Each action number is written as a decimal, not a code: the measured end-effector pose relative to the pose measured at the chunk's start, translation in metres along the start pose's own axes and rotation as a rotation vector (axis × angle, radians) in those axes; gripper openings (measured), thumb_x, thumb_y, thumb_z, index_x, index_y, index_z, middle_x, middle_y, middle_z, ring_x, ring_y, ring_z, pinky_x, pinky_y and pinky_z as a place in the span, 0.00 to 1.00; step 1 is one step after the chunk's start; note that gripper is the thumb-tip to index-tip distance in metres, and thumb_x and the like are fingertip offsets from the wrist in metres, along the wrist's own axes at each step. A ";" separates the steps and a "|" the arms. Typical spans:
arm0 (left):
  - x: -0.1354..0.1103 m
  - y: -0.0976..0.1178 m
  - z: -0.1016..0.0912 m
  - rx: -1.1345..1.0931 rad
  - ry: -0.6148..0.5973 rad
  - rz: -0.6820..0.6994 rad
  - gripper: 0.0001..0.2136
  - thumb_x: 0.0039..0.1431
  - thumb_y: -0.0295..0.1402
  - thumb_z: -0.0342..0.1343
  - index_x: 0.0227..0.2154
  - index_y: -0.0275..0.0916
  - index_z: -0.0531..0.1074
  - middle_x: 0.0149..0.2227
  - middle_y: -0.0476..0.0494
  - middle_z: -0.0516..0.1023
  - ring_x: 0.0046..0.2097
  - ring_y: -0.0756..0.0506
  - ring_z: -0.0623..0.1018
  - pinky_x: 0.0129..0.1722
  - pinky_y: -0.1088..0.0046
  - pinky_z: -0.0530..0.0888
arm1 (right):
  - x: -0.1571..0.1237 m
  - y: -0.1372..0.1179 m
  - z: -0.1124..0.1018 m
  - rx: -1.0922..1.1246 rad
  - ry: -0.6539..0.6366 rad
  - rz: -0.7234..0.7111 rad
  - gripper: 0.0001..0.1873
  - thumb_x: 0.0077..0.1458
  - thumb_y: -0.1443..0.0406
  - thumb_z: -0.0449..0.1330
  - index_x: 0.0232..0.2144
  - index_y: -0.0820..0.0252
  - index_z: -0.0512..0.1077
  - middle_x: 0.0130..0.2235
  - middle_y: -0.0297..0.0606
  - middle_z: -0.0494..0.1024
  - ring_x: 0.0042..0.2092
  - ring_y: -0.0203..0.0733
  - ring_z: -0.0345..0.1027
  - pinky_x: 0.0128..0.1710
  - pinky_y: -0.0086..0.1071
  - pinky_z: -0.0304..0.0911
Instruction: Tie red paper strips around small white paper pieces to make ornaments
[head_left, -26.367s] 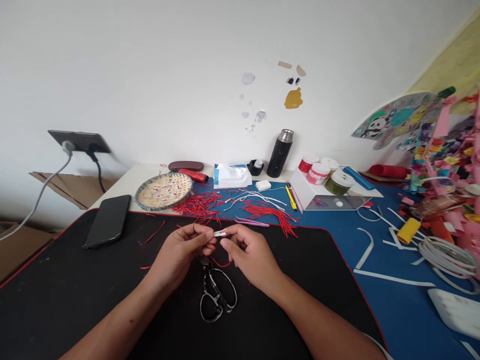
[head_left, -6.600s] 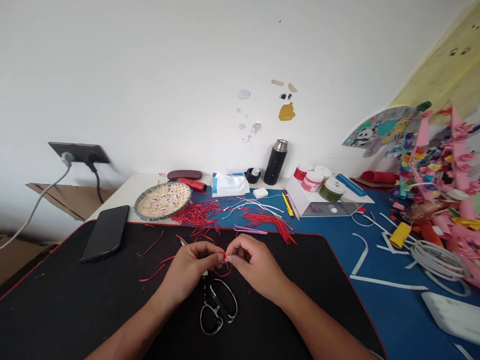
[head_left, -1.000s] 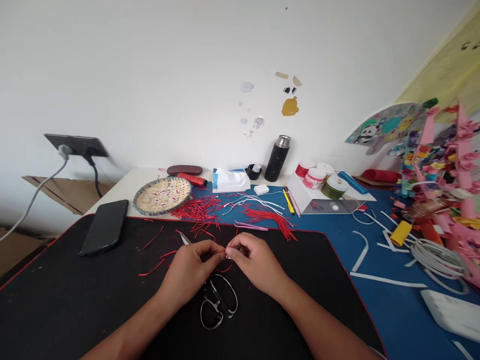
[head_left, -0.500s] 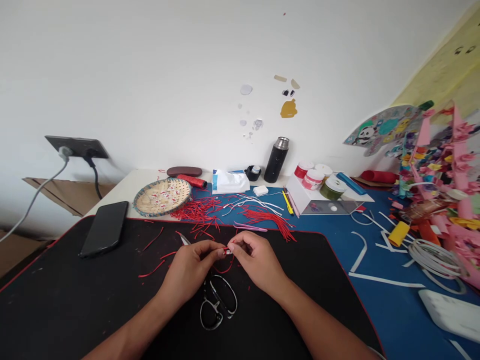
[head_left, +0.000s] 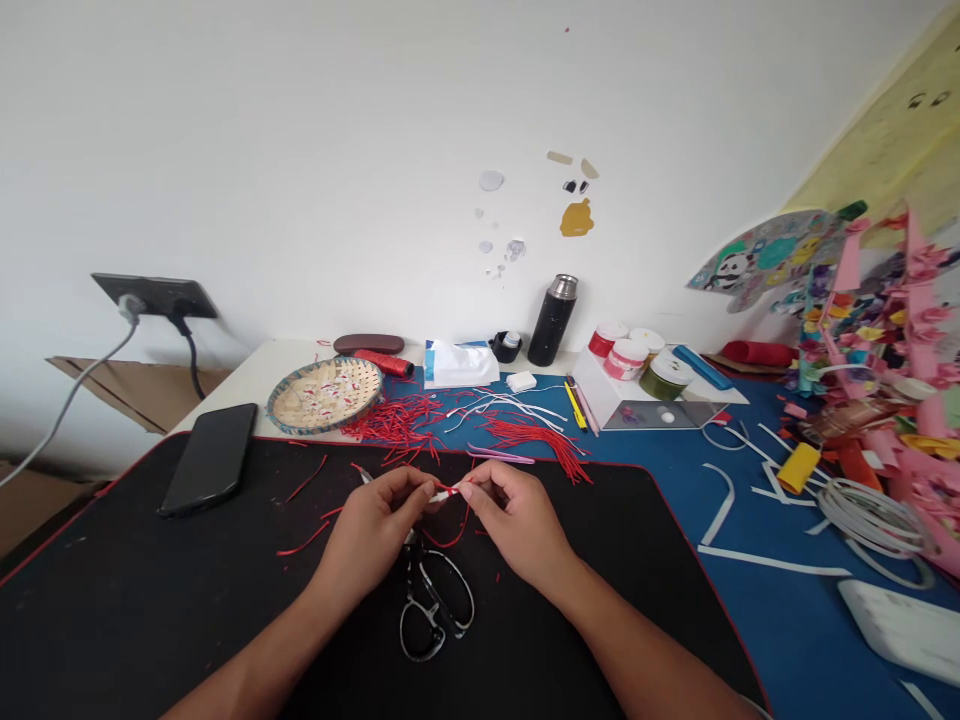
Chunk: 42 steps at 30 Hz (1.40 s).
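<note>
Between my two hands a short red and white cord is stretched, just above the black mat. My left hand pinches its left end between thumb and forefinger. Its right end is pinched in the fingertips of my right hand. A loose red strand hangs below the fingers. Scissors with black and white handles lie under and in front of my left hand, their blades partly hidden by it. Several red cord pieces lie left of that hand.
Behind the hands are a woven basket, a pile of red cords, purple tweezers and a black thermos. A phone lies at left. Cable coils and paper flowers stand at right.
My fingertips have moved slightly apart, my left hand shifting a little left. More of the red and white cord now shows between them. The scissors have not moved.
</note>
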<state>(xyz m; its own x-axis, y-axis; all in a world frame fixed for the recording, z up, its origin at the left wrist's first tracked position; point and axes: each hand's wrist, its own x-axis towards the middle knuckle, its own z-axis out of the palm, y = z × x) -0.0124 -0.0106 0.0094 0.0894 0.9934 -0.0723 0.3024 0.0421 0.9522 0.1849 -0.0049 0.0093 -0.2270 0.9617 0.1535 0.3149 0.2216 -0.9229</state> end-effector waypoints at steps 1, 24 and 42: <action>0.001 0.000 -0.001 0.002 0.014 0.000 0.16 0.62 0.49 0.58 0.33 0.41 0.80 0.34 0.44 0.85 0.37 0.40 0.83 0.37 0.68 0.75 | 0.000 0.000 0.000 0.000 0.001 0.004 0.08 0.64 0.63 0.59 0.35 0.58 0.77 0.28 0.32 0.74 0.29 0.37 0.63 0.30 0.29 0.58; 0.008 -0.002 -0.016 -0.018 0.114 0.015 0.16 0.60 0.49 0.61 0.31 0.40 0.80 0.32 0.43 0.86 0.36 0.40 0.82 0.38 0.67 0.74 | -0.001 -0.005 -0.007 0.047 -0.015 -0.022 0.11 0.66 0.60 0.58 0.33 0.59 0.74 0.24 0.28 0.66 0.26 0.34 0.57 0.27 0.29 0.51; 0.005 0.005 -0.011 -0.770 -0.015 -0.092 0.13 0.53 0.40 0.73 0.32 0.37 0.79 0.34 0.40 0.87 0.34 0.44 0.83 0.37 0.70 0.81 | 0.002 -0.002 -0.002 0.322 -0.253 0.198 0.16 0.64 0.53 0.61 0.38 0.61 0.73 0.25 0.29 0.70 0.23 0.31 0.60 0.24 0.26 0.54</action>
<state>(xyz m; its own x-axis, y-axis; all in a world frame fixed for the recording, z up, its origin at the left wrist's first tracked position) -0.0204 -0.0047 0.0173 0.1099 0.9810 -0.1596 -0.4349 0.1919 0.8798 0.1852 -0.0033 0.0122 -0.4215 0.9022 -0.0912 0.0817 -0.0623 -0.9947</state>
